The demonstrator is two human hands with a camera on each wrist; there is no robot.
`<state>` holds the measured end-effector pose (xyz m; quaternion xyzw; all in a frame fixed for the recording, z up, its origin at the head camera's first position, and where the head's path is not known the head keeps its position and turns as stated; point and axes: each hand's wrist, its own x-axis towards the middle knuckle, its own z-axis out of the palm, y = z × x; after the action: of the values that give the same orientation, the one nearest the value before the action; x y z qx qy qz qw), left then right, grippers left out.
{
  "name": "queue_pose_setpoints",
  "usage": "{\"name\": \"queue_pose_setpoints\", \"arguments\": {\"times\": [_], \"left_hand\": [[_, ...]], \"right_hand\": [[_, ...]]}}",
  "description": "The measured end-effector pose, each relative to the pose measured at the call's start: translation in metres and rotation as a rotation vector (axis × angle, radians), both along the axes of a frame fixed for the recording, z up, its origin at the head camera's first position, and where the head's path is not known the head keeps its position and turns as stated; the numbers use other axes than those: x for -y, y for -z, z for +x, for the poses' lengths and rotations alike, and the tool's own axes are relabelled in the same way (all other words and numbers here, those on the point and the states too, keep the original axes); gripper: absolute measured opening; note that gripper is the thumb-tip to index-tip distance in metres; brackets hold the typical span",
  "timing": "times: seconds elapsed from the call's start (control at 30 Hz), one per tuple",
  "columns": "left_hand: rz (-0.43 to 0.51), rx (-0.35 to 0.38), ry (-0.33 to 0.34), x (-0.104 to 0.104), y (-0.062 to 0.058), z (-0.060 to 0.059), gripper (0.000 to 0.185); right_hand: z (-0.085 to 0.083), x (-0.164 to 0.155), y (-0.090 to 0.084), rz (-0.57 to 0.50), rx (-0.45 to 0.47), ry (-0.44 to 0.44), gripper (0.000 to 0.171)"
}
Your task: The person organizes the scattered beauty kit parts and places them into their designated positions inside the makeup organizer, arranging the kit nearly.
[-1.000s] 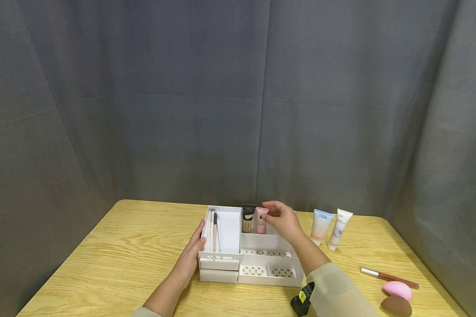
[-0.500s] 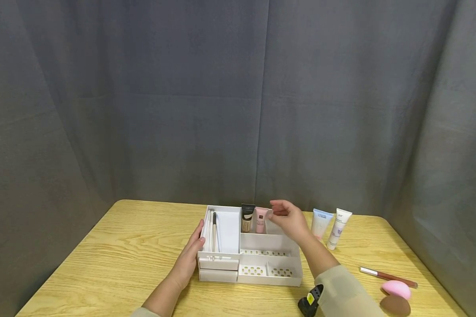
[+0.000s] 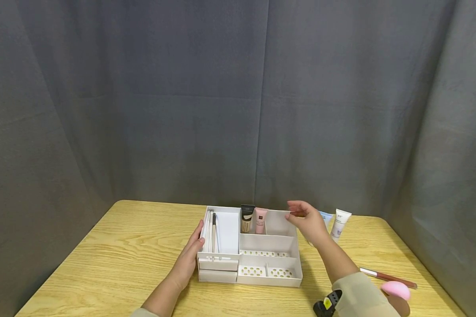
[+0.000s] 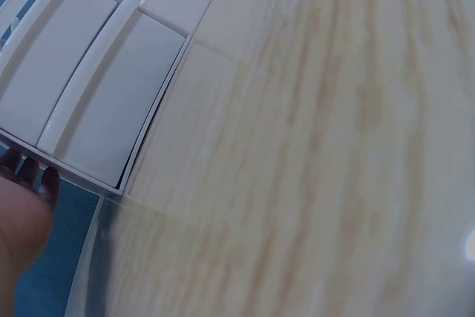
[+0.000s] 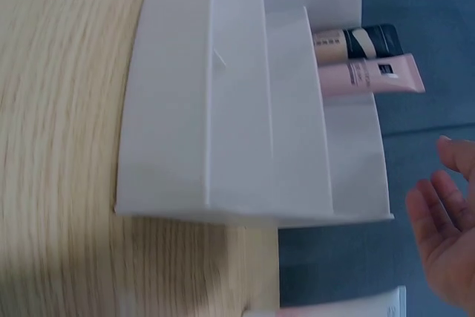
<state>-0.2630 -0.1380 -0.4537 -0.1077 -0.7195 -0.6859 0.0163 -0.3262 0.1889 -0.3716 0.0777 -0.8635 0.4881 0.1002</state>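
Now the left hand [image 3: 188,257] rests flat against the organizer [image 3: 250,248] on the desk [image 3: 115,264], likely to steady it. Open and empty, the right hand [image 3: 307,220] hovers beside two tubes [image 3: 339,222] standing near the organizer.

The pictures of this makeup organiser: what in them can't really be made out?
- Blue-capped tube: head view, mostly hidden behind the right hand.
- Brown sponge: head view, covered by the sleeve and cut off by the bottom edge.
- Printing on the tubes in the organiser: too small in the head view.
- Left hand: left wrist view shows only fingertips at the frame edge.
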Motion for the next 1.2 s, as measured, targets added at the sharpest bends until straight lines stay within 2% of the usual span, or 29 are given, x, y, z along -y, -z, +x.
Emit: {"name": "queue_pose_setpoints", "arguments": {"times": [0.33, 0.77, 1.07, 1.2], "left_hand": [[-0.003, 0.001, -0.003, 0.001, 0.000, 0.001, 0.060], [-0.004, 0.014, -0.011, 0.000, -0.002, 0.004, 0.059], [-0.008, 0.002, -0.012, 0.000, -0.003, 0.005, 0.059], [-0.010, 0.005, -0.012, 0.001, -0.003, 0.006, 0.059]], "right_hand": [[0.007, -0.031, -0.008, 0.013, -0.018, 0.033, 0.043], [0.019, -0.074, -0.024, 0.049, -0.049, 0.139, 0.047], [0.021, -0.102, -0.022, 0.017, -0.077, 0.238, 0.049], [0.020, -0.109, -0.020, 0.011, -0.062, 0.271, 0.049]]}}
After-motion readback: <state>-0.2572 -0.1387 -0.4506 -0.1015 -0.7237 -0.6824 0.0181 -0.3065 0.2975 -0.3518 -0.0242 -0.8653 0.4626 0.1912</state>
